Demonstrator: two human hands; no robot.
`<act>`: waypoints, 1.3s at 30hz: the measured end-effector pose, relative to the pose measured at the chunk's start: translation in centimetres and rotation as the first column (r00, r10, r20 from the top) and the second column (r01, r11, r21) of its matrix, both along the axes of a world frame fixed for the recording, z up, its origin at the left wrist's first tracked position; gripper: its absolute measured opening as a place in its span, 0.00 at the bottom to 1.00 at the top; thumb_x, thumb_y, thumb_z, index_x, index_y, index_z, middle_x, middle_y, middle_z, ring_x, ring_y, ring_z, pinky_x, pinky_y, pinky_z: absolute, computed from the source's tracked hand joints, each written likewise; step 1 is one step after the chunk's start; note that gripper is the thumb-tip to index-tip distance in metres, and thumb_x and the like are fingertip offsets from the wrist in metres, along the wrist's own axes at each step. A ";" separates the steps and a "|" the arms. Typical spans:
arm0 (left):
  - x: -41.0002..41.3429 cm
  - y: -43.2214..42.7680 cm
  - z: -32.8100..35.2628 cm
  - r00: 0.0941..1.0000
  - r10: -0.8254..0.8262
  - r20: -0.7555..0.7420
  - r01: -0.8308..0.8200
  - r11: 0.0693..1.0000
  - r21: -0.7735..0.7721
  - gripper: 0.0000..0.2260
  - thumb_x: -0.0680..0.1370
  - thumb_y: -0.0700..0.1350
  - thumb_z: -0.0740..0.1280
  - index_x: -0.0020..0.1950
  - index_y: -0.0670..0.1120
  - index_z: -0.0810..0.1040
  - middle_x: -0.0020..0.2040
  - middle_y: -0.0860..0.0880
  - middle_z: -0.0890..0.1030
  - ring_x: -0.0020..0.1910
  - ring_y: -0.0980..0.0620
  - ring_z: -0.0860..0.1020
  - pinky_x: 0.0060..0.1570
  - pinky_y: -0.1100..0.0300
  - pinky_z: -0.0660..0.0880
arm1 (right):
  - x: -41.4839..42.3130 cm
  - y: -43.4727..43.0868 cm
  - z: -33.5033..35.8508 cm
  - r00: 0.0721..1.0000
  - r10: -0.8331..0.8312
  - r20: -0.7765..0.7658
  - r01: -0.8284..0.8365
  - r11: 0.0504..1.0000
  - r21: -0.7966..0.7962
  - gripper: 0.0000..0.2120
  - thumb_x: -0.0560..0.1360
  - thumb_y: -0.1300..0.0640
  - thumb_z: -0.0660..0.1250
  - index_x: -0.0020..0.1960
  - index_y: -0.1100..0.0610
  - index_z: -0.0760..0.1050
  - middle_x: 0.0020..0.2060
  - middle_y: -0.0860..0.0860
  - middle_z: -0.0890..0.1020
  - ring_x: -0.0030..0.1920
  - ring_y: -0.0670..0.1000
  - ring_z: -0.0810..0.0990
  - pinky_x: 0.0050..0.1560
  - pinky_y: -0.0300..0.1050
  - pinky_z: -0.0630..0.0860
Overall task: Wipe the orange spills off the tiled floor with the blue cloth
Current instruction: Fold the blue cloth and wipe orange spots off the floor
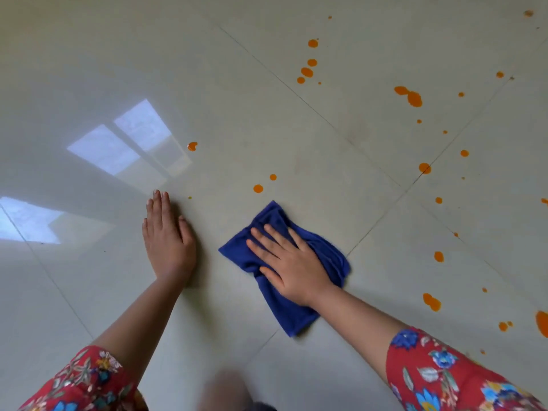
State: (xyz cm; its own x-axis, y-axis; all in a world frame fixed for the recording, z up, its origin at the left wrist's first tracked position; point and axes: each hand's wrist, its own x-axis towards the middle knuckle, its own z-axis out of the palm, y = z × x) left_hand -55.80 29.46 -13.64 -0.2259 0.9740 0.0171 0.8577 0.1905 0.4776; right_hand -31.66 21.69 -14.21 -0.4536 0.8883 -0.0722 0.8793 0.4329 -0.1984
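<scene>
R hand [292, 269] lies flat on the blue cloth [299, 314], fingers [268, 237] straight and spread, pressing it to the tiled floor [311, 149]. Cloth is rumpled, sticking out past the fingertips and back under the wrist. L hand [167, 237] rests palm-down on bare tile just beside the cloth, fingers together and straight, holding nothing. Orange spills [410, 96] dot the floor beyond and to the R of the R fingers; nearest two drops [258, 188] sit just ahead of the cloth. Floral red sleeves [444, 372] cover both upper arms.
</scene>
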 end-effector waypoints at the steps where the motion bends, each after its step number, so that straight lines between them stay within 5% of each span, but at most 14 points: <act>1: -0.6 0.5 0.0 1.000 0.000 -0.012 0.000 1.000 -0.003 0.25 0.82 0.41 0.55 0.79 0.46 0.55 0.80 0.50 0.55 0.79 0.51 0.51 0.77 0.52 0.48 | 0.0 2.0 0.0 0.999 -0.038 0.021 0.038 0.999 -0.003 0.26 0.81 0.46 0.51 0.78 0.48 0.54 0.78 0.45 0.55 0.78 0.49 0.52 0.75 0.53 0.50; 8: -4.1 4.6 -0.1 0.993 -0.007 -0.114 0.002 0.999 -0.045 0.24 0.82 0.46 0.53 0.79 0.47 0.55 0.80 0.50 0.54 0.79 0.51 0.50 0.77 0.51 0.48 | 0.2 4.3 0.4 0.947 -0.319 0.044 0.317 0.947 0.051 0.27 0.80 0.46 0.50 0.78 0.50 0.58 0.77 0.48 0.58 0.77 0.50 0.57 0.74 0.55 0.54; 13: -4.6 5.0 -0.5 0.995 0.050 -0.087 -0.053 0.998 -0.038 0.23 0.82 0.45 0.53 0.78 0.47 0.59 0.79 0.50 0.57 0.78 0.51 0.53 0.76 0.50 0.50 | -6.6 4.1 0.3 0.994 0.105 -0.022 -0.103 0.993 0.065 0.27 0.79 0.46 0.54 0.77 0.49 0.60 0.77 0.48 0.59 0.77 0.52 0.56 0.74 0.53 0.51; 16: -5.0 5.4 -0.8 0.995 0.054 -0.081 -0.056 0.998 -0.020 0.23 0.81 0.46 0.53 0.77 0.47 0.61 0.79 0.50 0.59 0.78 0.50 0.55 0.76 0.50 0.51 | -10.1 9.7 0.3 0.983 0.175 -0.062 -0.174 0.985 0.008 0.26 0.79 0.46 0.51 0.77 0.48 0.59 0.77 0.47 0.60 0.77 0.51 0.56 0.75 0.53 0.50; 20: -5.0 5.2 -0.7 0.997 0.050 -0.061 -0.052 0.998 -0.032 0.24 0.81 0.47 0.51 0.78 0.50 0.60 0.79 0.53 0.57 0.78 0.54 0.53 0.76 0.54 0.46 | -8.9 14.9 -0.1 0.994 -0.106 -0.014 0.107 0.994 0.037 0.26 0.78 0.46 0.49 0.75 0.49 0.65 0.75 0.48 0.64 0.75 0.51 0.62 0.73 0.56 0.59; 23: -4.9 5.3 -0.6 0.997 0.050 -0.057 -0.051 0.998 -0.022 0.24 0.81 0.46 0.51 0.78 0.50 0.59 0.79 0.53 0.56 0.78 0.55 0.52 0.76 0.55 0.45 | -8.0 12.1 0.1 0.952 -0.304 -0.033 0.305 0.950 0.066 0.26 0.79 0.46 0.50 0.76 0.51 0.62 0.77 0.49 0.62 0.76 0.52 0.60 0.73 0.56 0.57; 27: -5.0 5.3 -0.9 0.997 0.078 -0.030 -0.077 0.997 0.024 0.23 0.81 0.41 0.55 0.77 0.47 0.63 0.78 0.51 0.60 0.78 0.52 0.56 0.76 0.52 0.50 | -11.2 8.8 -0.2 1.000 -0.013 -0.026 0.015 0.998 0.066 0.26 0.79 0.47 0.51 0.77 0.51 0.61 0.77 0.49 0.60 0.77 0.52 0.57 0.74 0.55 0.53; 32: -5.1 5.5 -0.8 0.992 0.128 0.015 -0.128 0.991 0.041 0.25 0.79 0.44 0.52 0.76 0.43 0.63 0.77 0.46 0.62 0.77 0.47 0.59 0.74 0.51 0.53 | -16.0 19.1 1.1 0.983 0.171 0.064 -0.173 0.985 0.018 0.26 0.81 0.47 0.49 0.78 0.48 0.56 0.78 0.47 0.57 0.78 0.50 0.53 0.75 0.53 0.46; 36: -4.5 5.3 -0.2 0.997 0.007 -0.082 -0.009 1.000 -0.023 0.25 0.80 0.50 0.51 0.78 0.51 0.58 0.79 0.53 0.57 0.78 0.54 0.53 0.76 0.54 0.47 | -13.3 23.9 0.9 0.985 -0.163 0.064 0.163 0.987 -0.005 0.26 0.81 0.46 0.50 0.79 0.48 0.54 0.78 0.47 0.55 0.78 0.52 0.51 0.75 0.57 0.45; 39: -4.4 5.2 0.0 0.991 -0.061 -0.119 0.056 0.997 -0.044 0.25 0.80 0.52 0.49 0.79 0.52 0.57 0.79 0.55 0.55 0.78 0.55 0.50 0.76 0.53 0.47 | -9.2 20.9 0.1 0.871 -0.489 -0.039 0.490 0.868 0.081 0.26 0.80 0.45 0.49 0.77 0.49 0.60 0.77 0.48 0.61 0.77 0.53 0.58 0.73 0.59 0.55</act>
